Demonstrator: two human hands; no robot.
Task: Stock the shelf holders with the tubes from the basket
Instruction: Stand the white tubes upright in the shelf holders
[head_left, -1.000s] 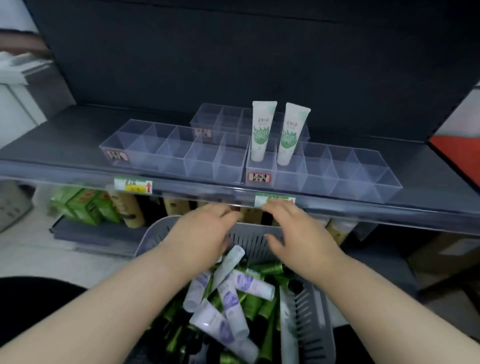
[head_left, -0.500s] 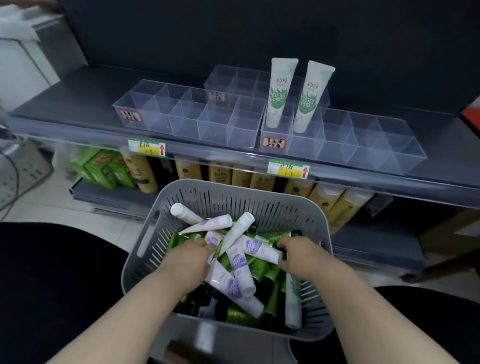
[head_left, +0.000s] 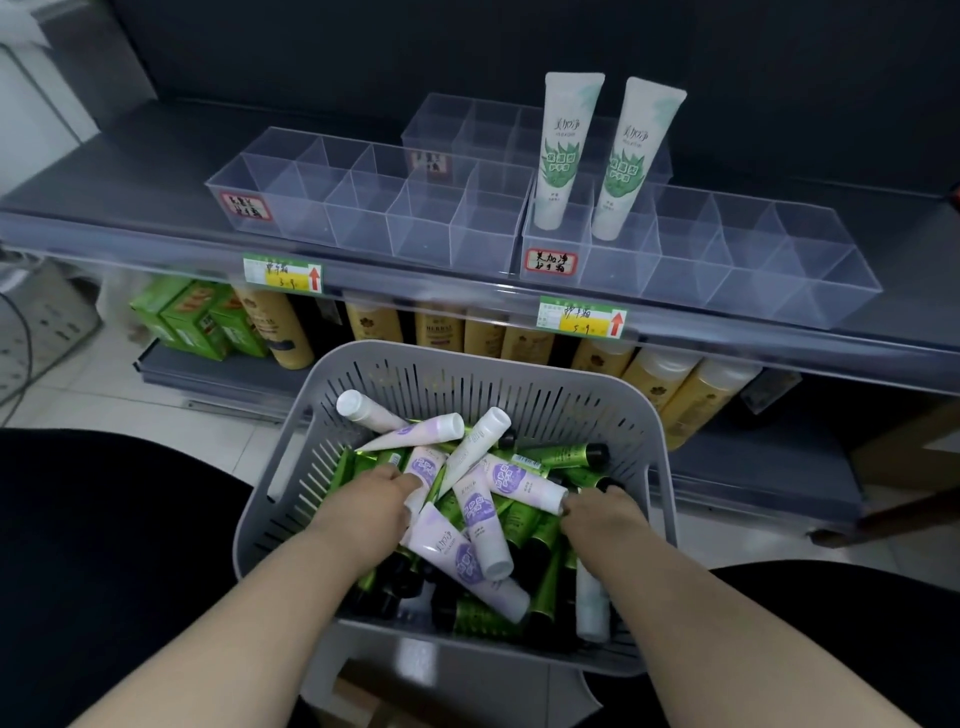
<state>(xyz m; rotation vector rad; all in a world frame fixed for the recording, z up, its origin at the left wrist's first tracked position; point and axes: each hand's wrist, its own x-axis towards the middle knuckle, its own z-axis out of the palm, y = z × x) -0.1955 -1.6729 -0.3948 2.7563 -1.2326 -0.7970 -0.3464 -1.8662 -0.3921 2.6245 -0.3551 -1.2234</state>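
- Risk, pile: the white-and-lilac plastic tubes (head_left: 480, 512) lie criss-crossed over the shiny green tubes with black caps (head_left: 563, 454) in the grey slotted plastic basket (head_left: 467, 374). If we pull one out from under, its neighbours will likely slide or roll, and a smooth tube may slip from a weak pinch.
- Risk, sorting: several kinds are mixed together. The clear plastic compartment holders (head_left: 426, 228) on the grey shelf (head_left: 130, 176) carry different labels, so a hasty grab could end up in the wrong holder.
- Risk, placing: the two white tubes with green leaf print (head_left: 563, 156) stand cap-down and lean a little in the front-left cells of the right-hand holder. A hand coming in beside them could knock them over.
- Risk, two hands: both hands dig in the basket at once, so they may tug on the same tangle.
- Left hand (head_left: 371, 512): it is knuckles up, with the fingers bent down into the left side of the pile. They touch a lilac tube, but the tips are hidden, so we cannot tell whether there is a grip.
- Right hand (head_left: 605, 514): the fingers curl down just beside the cap end of a lilac tube. We cannot tell whether they hold it or only touch it.
- Task tubes: nearly all are in the basket, below the shelf edge.
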